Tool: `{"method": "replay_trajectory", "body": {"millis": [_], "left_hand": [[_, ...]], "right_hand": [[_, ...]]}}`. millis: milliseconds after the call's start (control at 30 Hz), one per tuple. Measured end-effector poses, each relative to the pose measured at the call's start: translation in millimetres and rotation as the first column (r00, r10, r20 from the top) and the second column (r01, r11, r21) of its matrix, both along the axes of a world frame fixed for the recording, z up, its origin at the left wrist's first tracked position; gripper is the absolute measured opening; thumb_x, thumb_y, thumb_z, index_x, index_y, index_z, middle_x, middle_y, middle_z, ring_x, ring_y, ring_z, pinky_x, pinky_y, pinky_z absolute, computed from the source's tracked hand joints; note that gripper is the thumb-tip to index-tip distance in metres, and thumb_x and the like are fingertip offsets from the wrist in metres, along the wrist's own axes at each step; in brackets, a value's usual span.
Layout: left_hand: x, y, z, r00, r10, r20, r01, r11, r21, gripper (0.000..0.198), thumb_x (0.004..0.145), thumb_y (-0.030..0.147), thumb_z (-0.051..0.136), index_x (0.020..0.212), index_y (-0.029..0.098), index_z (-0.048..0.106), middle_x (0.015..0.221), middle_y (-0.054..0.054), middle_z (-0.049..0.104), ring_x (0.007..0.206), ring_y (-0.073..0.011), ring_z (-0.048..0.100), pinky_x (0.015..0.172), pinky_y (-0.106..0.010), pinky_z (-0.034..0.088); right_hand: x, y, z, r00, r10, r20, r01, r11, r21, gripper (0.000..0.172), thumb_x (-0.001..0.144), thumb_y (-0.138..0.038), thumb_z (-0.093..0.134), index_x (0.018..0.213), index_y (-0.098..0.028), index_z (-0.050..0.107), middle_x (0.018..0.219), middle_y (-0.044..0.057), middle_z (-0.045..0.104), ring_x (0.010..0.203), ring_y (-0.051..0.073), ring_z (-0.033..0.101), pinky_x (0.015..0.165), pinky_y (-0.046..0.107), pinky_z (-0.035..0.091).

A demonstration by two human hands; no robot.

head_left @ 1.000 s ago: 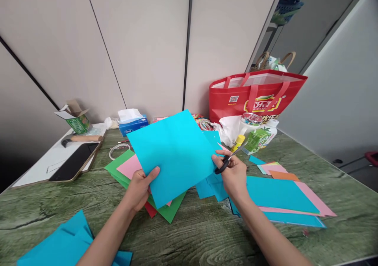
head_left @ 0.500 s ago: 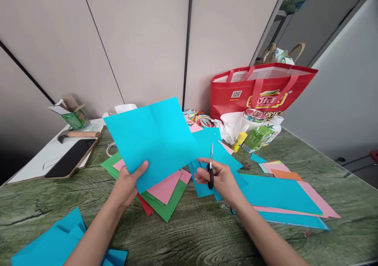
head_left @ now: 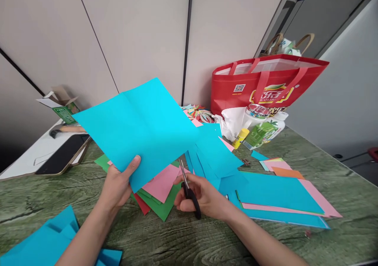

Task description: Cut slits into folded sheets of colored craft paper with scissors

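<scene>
Pinching a large blue rectangular paper sheet point(head_left: 138, 126) in left hand point(head_left: 118, 182), before the far edge of green wood-grained table point(head_left: 165, 240); curling right hand point(head_left: 205, 198) round black-handled metal scissors point(head_left: 191, 200). Might nick sheet through one-sided sagging.

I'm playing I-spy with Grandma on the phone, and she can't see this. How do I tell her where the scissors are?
Find the big blue sheet held up in the left hand. Below its right corner is the right hand, holding the scissors. Unlike the flat pink paper and green paper nearby, they have black handles and thin metal blades.
</scene>
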State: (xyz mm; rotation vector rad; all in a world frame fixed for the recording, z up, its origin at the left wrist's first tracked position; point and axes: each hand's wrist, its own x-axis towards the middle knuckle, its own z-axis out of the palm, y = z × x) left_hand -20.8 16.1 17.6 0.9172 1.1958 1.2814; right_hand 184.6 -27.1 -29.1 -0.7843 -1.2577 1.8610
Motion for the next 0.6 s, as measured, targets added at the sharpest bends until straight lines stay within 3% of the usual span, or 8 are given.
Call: {"method": "replay_trajectory", "body": {"millis": [300, 600], "left_hand": [[1.7, -4.2, -3.7, 0.997, -0.07, -0.043, 0.069, 0.997, -0.019, 0.061, 0.066, 0.034, 0.067, 0.123, 0.03, 0.043, 0.134, 0.004, 0.043, 0.118, -0.034, 0.042, 0.081, -0.046, 0.055], [7.5, -9.6, -5.9, 0.985, -0.078, -0.154, 0.071, 0.996, -0.051, 0.056, 0.062, 0.04, 0.069, 0.114, 0.026, 0.053, 0.124, 0.001, 0.054, 0.114, -0.0379, 0.044, 0.076, -0.048, 0.057]], "right_hand": [[-3.0, -7.6, -4.5, 0.998, -0.045, -0.038, 0.043, 0.998, -0.04, 0.039, 0.065, -0.032, 0.071, 0.098, -0.017, 0.054, 0.079, 0.003, 0.058, 0.072, 0.013, 0.054, 0.063, 0.025, 0.041], [-4.7, -9.3, -2.0, 0.996, -0.072, -0.049, 0.067, 0.993, -0.093, 0.036, 0.065, -0.033, 0.071, 0.094, -0.017, 0.055, 0.077, 0.002, 0.056, 0.066, 0.011, 0.049, 0.06, 0.023, 0.037]]}}
